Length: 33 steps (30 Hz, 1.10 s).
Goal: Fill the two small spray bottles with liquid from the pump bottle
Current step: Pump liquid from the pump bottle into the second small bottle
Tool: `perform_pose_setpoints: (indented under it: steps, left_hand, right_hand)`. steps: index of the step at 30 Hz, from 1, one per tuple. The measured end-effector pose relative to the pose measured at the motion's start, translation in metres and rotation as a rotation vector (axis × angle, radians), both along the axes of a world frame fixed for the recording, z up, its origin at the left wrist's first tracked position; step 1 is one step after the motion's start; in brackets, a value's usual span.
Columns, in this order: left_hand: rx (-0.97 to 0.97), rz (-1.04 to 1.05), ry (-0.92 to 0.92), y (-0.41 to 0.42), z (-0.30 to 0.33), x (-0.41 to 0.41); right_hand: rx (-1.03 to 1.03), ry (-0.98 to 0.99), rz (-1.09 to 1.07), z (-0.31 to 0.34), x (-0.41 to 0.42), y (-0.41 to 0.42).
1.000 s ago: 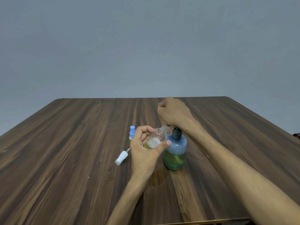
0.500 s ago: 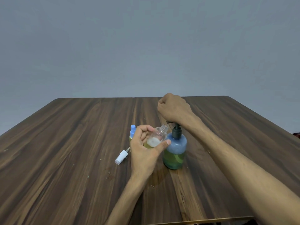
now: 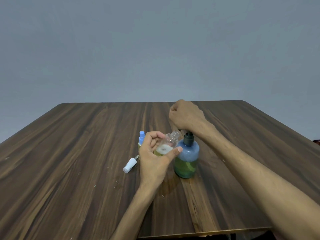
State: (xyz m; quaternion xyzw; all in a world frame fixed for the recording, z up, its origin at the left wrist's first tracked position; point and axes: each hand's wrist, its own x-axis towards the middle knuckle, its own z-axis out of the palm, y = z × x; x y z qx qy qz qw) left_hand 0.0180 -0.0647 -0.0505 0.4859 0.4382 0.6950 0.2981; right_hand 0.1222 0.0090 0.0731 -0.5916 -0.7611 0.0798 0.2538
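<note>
On the worktop (image 3: 69, 161) the pump bottle (image 3: 187, 158) stands upright, its pump head under the fisted right hand (image 3: 186, 116), which presses it. The left hand (image 3: 154, 158) grips 1 open spray bottle (image 3: 167, 144), tilted, neck just beside the nozzle; the second spray bottle (image 3: 141, 138) stands capped behind, a loose white sprayer cap (image 3: 129, 165) left of it.

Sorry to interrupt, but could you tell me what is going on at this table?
A person is filling a small clear bottle from a pump bottle. The left hand holds the open bottle tilted toward the pump, and it is partly full with foam on top. The right hand, fisted, sits on the pump head. A capped spray bottle stands behind, and a white sprayer cap lies on the table.
</note>
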Motion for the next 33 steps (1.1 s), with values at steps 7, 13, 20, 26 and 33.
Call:
perform_pose_setpoints:
  steps: [7,13,20,26,33]
  left_hand:
    - [0.007,-0.002,-0.010,0.0000,0.0012,0.0007]
    - [0.002,-0.004,-0.007,0.0008,0.0024,0.0014]
    - [0.007,0.001,-0.013,0.0003,0.0011,0.0011]
    - [-0.006,0.013,-0.013,-0.0006,0.0011,0.0015]
    - [-0.014,-0.005,-0.010,-0.0002,0.0006,0.0001]
  right_hand:
    - [-0.009,-0.027,-0.022,-0.0048,-0.0006,-0.0023]
    - [-0.025,0.006,-0.023,-0.0041,0.0007,-0.0008]
    - [0.027,0.017,-0.018,0.0008,-0.0004,-0.0009]
    - [0.025,-0.024,-0.024,0.0014,-0.0010,-0.0003]
    - [-0.005,-0.028,-0.046,-0.0047,-0.0011,-0.0011]
